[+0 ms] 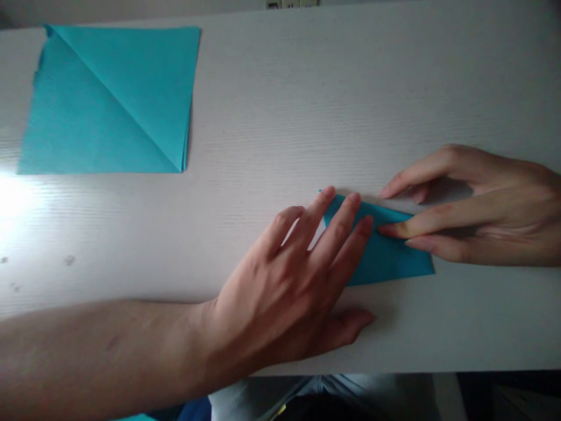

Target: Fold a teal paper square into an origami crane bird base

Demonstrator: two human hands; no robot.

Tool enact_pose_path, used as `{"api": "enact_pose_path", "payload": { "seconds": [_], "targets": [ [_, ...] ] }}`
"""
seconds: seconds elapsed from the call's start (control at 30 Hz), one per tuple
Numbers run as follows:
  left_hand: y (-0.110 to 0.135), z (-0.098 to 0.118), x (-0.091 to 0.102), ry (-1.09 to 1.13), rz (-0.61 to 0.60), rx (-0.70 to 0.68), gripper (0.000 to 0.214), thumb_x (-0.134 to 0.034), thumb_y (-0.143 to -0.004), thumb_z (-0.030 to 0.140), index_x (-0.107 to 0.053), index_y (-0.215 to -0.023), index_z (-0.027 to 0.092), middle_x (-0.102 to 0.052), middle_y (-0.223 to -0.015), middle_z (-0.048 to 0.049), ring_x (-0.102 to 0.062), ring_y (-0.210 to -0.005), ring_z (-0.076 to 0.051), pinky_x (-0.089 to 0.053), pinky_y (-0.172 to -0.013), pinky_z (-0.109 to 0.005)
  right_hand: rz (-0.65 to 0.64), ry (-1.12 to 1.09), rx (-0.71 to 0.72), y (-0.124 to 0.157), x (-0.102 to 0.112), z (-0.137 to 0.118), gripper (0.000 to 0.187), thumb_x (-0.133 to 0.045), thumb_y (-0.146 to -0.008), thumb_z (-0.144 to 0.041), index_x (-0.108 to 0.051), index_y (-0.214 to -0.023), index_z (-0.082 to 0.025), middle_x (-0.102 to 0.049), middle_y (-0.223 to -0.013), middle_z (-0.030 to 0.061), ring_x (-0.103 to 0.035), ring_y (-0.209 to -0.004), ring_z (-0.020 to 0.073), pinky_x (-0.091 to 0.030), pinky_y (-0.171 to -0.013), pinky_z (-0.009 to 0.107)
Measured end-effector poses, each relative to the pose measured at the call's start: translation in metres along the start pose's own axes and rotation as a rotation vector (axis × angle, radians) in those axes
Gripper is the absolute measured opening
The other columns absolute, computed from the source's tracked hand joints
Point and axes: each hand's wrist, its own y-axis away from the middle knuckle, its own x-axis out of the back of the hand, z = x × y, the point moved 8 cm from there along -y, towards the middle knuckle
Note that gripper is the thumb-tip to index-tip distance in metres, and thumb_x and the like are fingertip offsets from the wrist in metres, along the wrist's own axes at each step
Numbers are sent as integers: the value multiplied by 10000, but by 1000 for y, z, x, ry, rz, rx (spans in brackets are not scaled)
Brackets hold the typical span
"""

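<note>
A small folded piece of blue-green paper (388, 260) lies flat on the white table in front of me. My left hand (293, 280) rests on its left part, palm down, fingers spread and thumb off to the near side. On the paper's right part lies my right hand (495, 204), its fingers stretched out and apart. Two of its fingertips touch the paper's surface, and another reaches the table by the far edge. My left fingers hide much of the paper's left side.
A stack of larger blue-green paper sheets (114, 99) with a diagonal crease lies at the far left. The white table (280, 117) has its near edge just below my hands. Sockets (291, 4) show at the back. A bit of blue-green (135, 417) shows at the bottom left.
</note>
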Motion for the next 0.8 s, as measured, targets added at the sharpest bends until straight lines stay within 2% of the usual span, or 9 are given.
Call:
{"api": "enact_pose_path", "payload": {
  "seconds": [0.1,0.23,0.27,0.33,0.4,0.5,0.57,0.63,0.8],
  "targets": [
    [-1,0,-2,-19,-37,1,879,-579,-1298,707,-639,-1882,53,-599,-1986,-220,-642,-1825,-436,-648,-1397,-556,-4,4,1,0,0,0,151,-719,-1281,-316,-865,-1290,-353,-748,-1550,49,-795,-1157,221,-760,-944,426],
    [-1,-2,-3,-49,-45,12,809,-555,-1291,725,-684,-1876,181,-630,-1978,-159,-648,-1821,-445,-657,-1412,-588,-9,7,-15,-2,-1,1,160,-710,-1285,-336,-867,-1289,-364,-753,-1535,35,-794,-1155,223,-753,-965,434],
    [-1,-2,-2,-55,-43,9,791,-530,-1299,694,-686,-1872,171,-634,-1973,-166,-657,-1812,-452,-667,-1401,-594,-5,8,-15,-2,0,1,163,-710,-1283,-328,-869,-1290,-364,-754,-1537,34,-791,-1153,223,-749,-964,436],
    [-1,0,-2,-59,-37,-4,806,-495,-1310,642,-674,-1859,80,-630,-1963,-222,-674,-1792,-473,-683,-1380,-592,-1,8,-4,-3,1,-1,161,-720,-1273,-310,-871,-1287,-363,-759,-1538,36,-791,-1152,227,-743,-956,440],
    [-1,0,-2,-48,-31,-4,815,-540,-1300,648,-671,-1858,69,-633,-1957,-237,-676,-1783,-499,-676,-1382,-615,-7,21,-6,-3,1,-1,164,-716,-1275,-316,-872,-1281,-365,-759,-1547,37,-793,-1143,229,-739,-963,448],
    [-2,-1,-2,-15,-39,13,812,-694,-1242,719,-694,-1874,208,-665,-1946,-170,-664,-1788,-521,-640,-1406,-653,-18,35,-13,-2,1,-2,194,-681,-1301,-346,-872,-1265,-356,-749,-1535,42,-780,-1118,228,-742,-965,445],
    [-3,-2,-2,-23,-40,11,833,-715,-1238,726,-709,-1860,171,-682,-1927,-187,-672,-1785,-498,-633,-1415,-624,-28,39,-5,-2,1,-3,196,-674,-1311,-340,-866,-1269,-342,-742,-1524,49,-768,-1118,226,-736,-957,441],
    [-3,-4,-1,-38,-31,10,854,-667,-1265,733,-718,-1837,101,-692,-1908,-223,-688,-1775,-462,-628,-1426,-593,-34,46,5,-3,2,-3,184,-677,-1314,-339,-856,-1275,-333,-745,-1525,55,-771,-1129,232,-713,-951,460],
    [-1,-8,-4,40,-40,11,863,-693,-1267,710,-627,-1920,149,-670,-1931,-210,-682,-1773,-490,-581,-1468,-655,-46,103,21,-6,2,-8,160,-656,-1313,-336,-815,-1332,-341,-775,-1687,52,-775,-1163,262,-661,-982,524]
  ]
}}
